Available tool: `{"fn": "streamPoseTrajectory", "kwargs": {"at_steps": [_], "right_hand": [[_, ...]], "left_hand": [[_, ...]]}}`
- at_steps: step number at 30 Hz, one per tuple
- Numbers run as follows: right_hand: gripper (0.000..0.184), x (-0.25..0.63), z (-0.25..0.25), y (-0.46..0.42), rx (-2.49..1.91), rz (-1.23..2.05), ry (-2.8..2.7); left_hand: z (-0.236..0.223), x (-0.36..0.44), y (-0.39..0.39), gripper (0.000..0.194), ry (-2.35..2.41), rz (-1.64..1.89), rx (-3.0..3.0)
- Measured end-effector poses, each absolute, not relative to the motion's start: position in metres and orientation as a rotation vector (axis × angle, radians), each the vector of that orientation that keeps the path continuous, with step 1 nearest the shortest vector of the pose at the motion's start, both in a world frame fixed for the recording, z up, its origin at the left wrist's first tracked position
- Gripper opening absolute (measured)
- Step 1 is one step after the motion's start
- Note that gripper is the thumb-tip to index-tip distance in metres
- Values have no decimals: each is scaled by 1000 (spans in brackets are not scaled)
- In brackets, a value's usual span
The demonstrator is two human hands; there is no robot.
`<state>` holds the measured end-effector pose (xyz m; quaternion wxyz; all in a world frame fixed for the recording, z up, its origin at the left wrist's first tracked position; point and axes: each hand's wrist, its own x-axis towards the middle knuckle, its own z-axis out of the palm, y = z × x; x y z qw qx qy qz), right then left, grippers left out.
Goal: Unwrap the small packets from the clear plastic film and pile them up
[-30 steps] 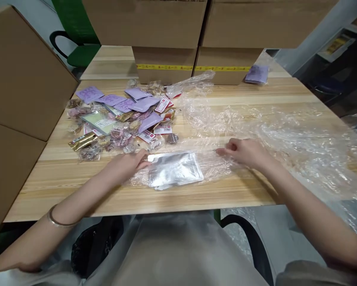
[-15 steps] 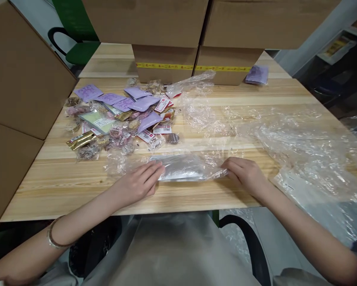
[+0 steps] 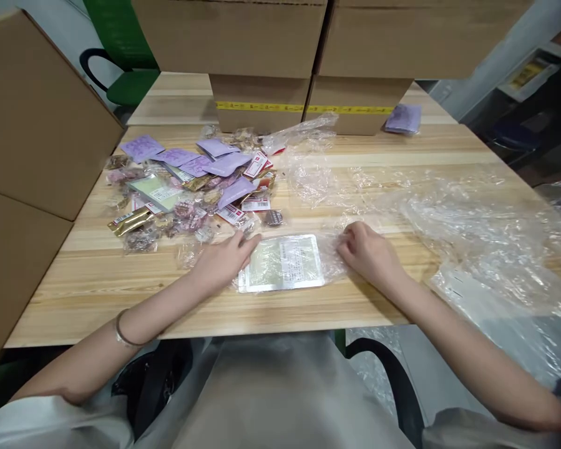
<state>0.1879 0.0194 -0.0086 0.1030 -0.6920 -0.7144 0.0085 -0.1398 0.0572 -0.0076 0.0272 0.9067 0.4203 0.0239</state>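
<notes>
A flat pale green pouch (image 3: pixel 266 265) with silver edges and a white printed label lies near the table's front edge, in a clear plastic bag (image 3: pixel 334 252). At its left edge, my left hand (image 3: pixel 221 259) is closed on the bag, the fingertips partly hidden. My right hand (image 3: pixel 371 252) is closed in a pinch on the bag's right end, apart from the pouch. Beyond my left hand is a heap of small packets, among them a lilac sachet (image 3: pixel 226 164), a gold wrapper (image 3: pixel 131 221) and another pale green pouch (image 3: pixel 156 191).
Cardboard boxes (image 3: pixel 261 112) stand at the back, and another large carton (image 3: pixel 27 125) at the left. Crumpled clear plastic film (image 3: pixel 486 231) spreads over the table's right side. A stack of lilac packets (image 3: pixel 403 118) lies at the far right.
The pouch between my hands has turned from its plain silver side to the pale green labelled side. My right hand has moved slightly left and away from me; my left hand has shifted slightly away.
</notes>
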Motion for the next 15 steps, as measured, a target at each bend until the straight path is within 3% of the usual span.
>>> {"fn": "streamPoseTrajectory", "kwargs": {"at_steps": [3, 5, 7, 11, 15], "right_hand": [[58, 202, -12, 2, -2040, -144, -1958], [81, 213, -12, -8, -2113, 40, -1837], [90, 223, -11, -14, -2148, 328, -1781], [54, 231, -3, -13, -2114, 738, -1797], [43, 229, 15, -11, -2017, 540, -1834]], "left_hand": [[-9, -133, 42, 40, 1221, 296, 2984], [-9, -126, 30, 39, 986, 448, 3057], [-12, -117, 21, 43, 765, 447, 3020], [-23, -102, 17, 56, 666, 298, 2930], [-30, -100, 21, 53, 693, 292, 2925]]}}
